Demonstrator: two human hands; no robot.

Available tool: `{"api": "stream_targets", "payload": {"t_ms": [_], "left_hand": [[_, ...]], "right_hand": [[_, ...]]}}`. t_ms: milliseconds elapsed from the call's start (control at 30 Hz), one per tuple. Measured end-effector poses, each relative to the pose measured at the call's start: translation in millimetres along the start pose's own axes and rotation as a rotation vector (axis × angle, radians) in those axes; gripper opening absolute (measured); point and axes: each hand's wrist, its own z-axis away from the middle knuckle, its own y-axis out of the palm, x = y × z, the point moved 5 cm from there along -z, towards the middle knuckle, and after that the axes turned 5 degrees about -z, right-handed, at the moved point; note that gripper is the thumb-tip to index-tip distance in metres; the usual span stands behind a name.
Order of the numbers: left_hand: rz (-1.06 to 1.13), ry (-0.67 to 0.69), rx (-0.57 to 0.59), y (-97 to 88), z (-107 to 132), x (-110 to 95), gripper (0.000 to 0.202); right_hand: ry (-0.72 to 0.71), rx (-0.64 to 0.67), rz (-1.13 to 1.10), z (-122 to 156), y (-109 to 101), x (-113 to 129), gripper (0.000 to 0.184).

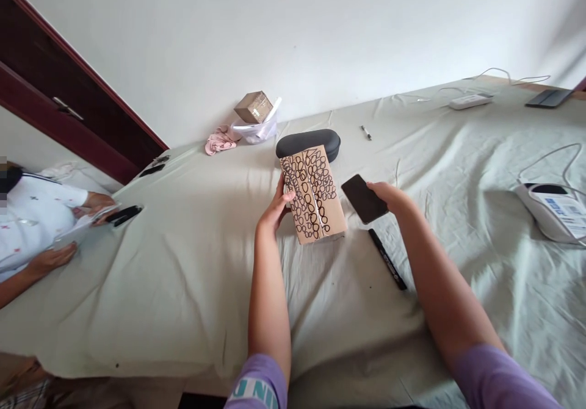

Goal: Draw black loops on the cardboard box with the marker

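Observation:
My left hand grips the left side of a cardboard box, its thumb over the edge. Black looped marks cover much of the box's facing side, and a taped seam runs down its middle. In my right hand is a black smartphone, held at its right edge with the dark screen facing up. Below the phone a black marker pen lies on the cloth. Directly behind the box sits a dark grey hard case, partly hidden by it.
A light green cloth covers the table. Toward the wall are a smaller cardboard box, a pink cloth and a small pen. At right stands a white corded device. A person sits at far left, holding something clear.

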Motion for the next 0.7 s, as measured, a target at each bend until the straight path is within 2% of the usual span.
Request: {"api": "stream_targets", "payload": {"t_ms": [100,200,333,433,467,533,567,633,667,700], "left_hand": [[0.000,0.011,0.021,1.4,1,-1,0.118],[-0.004,0.005,0.028,0.4,0,1,0.118],[0.009,0.004,0.035,-2.0,-2,5,0.115],[0.026,0.019,0.048,-2.4,-3,5,0.112],[0.030,0.022,0.050,-2.3,-3,5,0.112],[0.038,0.028,0.050,-2.0,-2,5,0.111],[0.038,0.030,0.046,-1.9,-1,5,0.110],[0.027,0.023,0.025,-2.1,0,5,0.108],[0.018,0.019,0.005,-2.5,1,6,0.106],[0.010,0.019,-0.017,-3.0,2,6,0.102]], "right_hand": [[0.099,-0.003,0.071,-11,10,-16,0.033],[0.089,-0.009,0.172,-13,11,-19,0.032],[0.038,0.001,0.327,-9,5,-8,0.032],[0.011,0.058,0.389,8,-7,9,0.039],[-0.029,0.085,0.394,20,-13,19,0.042],[-0.271,0.173,0.386,57,-23,46,0.060],[-0.400,0.220,0.299,81,-28,61,0.073],[-0.657,0.340,0.014,138,-38,85,0.102],[-0.732,0.386,-0.149,165,-44,92,0.115],[-0.732,0.434,-0.324,187,-48,92,0.119]]}}
